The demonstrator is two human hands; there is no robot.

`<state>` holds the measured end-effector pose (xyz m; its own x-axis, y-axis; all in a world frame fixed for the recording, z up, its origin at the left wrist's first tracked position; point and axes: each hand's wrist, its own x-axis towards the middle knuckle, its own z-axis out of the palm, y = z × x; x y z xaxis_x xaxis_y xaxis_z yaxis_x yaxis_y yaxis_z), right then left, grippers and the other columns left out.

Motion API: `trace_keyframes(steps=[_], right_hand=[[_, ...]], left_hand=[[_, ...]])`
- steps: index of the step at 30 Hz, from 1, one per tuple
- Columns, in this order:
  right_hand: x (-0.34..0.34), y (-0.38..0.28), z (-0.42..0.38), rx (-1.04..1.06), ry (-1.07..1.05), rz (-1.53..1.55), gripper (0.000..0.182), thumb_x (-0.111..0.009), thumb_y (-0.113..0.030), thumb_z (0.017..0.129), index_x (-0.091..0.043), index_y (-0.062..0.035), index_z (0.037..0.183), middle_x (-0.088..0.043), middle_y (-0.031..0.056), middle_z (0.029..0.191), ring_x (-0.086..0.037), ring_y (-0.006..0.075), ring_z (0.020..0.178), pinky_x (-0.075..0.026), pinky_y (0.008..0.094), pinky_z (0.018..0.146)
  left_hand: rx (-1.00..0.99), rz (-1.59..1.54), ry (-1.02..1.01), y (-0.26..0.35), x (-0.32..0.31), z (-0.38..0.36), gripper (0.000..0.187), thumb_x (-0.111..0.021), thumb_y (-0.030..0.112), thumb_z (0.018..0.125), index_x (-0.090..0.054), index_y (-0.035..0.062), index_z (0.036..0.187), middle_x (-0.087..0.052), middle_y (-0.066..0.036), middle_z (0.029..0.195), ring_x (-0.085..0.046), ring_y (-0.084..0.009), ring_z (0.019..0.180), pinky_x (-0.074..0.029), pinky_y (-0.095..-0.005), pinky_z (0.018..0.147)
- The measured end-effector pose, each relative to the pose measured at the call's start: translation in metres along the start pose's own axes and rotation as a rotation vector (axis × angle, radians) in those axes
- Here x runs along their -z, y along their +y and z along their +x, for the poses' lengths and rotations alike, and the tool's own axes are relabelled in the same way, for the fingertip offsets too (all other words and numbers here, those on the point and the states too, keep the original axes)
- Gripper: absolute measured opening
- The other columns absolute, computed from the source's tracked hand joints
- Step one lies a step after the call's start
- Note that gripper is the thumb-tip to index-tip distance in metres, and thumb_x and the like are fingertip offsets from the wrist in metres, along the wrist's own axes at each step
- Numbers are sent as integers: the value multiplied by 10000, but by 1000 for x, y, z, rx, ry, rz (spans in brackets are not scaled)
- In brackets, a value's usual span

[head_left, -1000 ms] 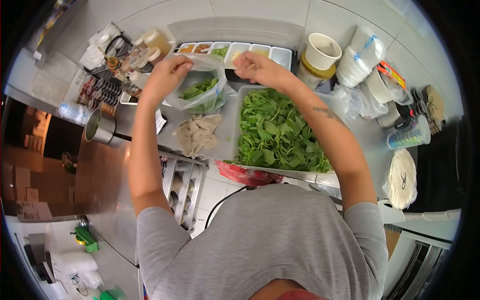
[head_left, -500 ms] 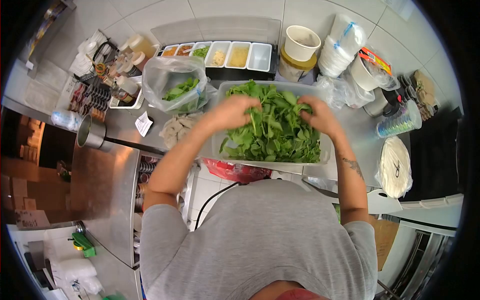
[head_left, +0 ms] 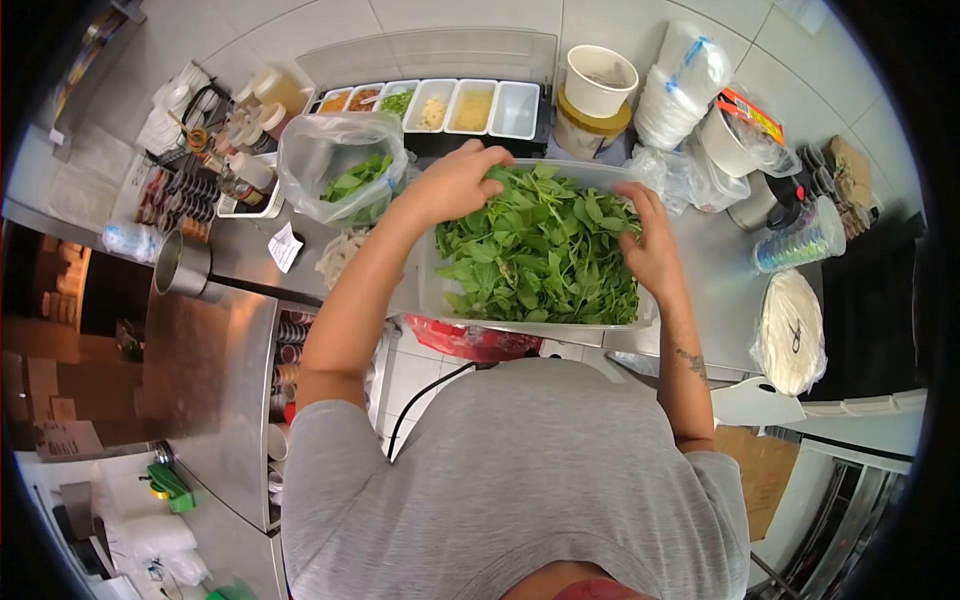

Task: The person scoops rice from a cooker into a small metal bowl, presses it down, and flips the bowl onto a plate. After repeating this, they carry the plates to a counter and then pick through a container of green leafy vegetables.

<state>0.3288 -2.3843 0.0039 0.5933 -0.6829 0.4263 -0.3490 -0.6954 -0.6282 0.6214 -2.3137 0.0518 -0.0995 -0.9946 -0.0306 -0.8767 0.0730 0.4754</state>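
We have left hand (head_left: 455, 188) open, fingers bent over leafy greens (head_left: 540, 250) at tub's far left corner; right hand (head_left: 656, 245) open at their right edge. Most greens lie in clear tub (head_left: 431, 290) on tabletop (head_left: 715, 280), smaller lot inside plastic bag (head_left: 300, 170); how much remains, we can't tell. Paper slip (head_left: 285, 248), orange label (head_left: 752, 115): print unreadable.

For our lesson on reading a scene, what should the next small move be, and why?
Probably the left hand should ease some leafy greens toward the left side of the tub: bare plastic shows there, and that hand is beside them.
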Motion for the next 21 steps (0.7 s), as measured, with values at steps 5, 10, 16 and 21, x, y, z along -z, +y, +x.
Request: trace_keyframes(steps=[5,10,16,21], right_hand=[[-21,-40,6,67,-161,170,302,-627,-64,753,-614,-73,1055,-578,114,1117,-466,332,1138,-376,419,972],[-23,-9,-10,87,-564,-244,155,-621,-141,795,-674,-100,935,-580,72,1041,-494,296,1063,-375,404,944],[-4,-26,5,6,-280,66,148,-636,-67,776,-646,-51,923,-593,98,953,-534,311,954,-420,373,867],[-24,-67,8,-66,-85,418,172,-664,-90,808,-613,-2,946,-587,96,848,-573,227,799,-465,313,741]], left_hand=[[-79,88,103,9,-36,-39,404,-663,185,809,-532,102,1183,-508,-162,1088,-542,-367,1010,-454,-408,861],[109,-362,76,-15,-37,-59,391,-622,86,813,-537,72,1195,-592,-102,1113,-584,-221,989,-451,-317,878],[232,-826,267,-1,-15,-74,356,-584,261,908,-562,8,1157,-614,-37,925,-560,-132,801,-468,-271,697],[543,-978,190,10,-46,-55,350,-540,360,937,-564,28,1047,-593,-33,813,-534,-114,662,-446,-277,540]])
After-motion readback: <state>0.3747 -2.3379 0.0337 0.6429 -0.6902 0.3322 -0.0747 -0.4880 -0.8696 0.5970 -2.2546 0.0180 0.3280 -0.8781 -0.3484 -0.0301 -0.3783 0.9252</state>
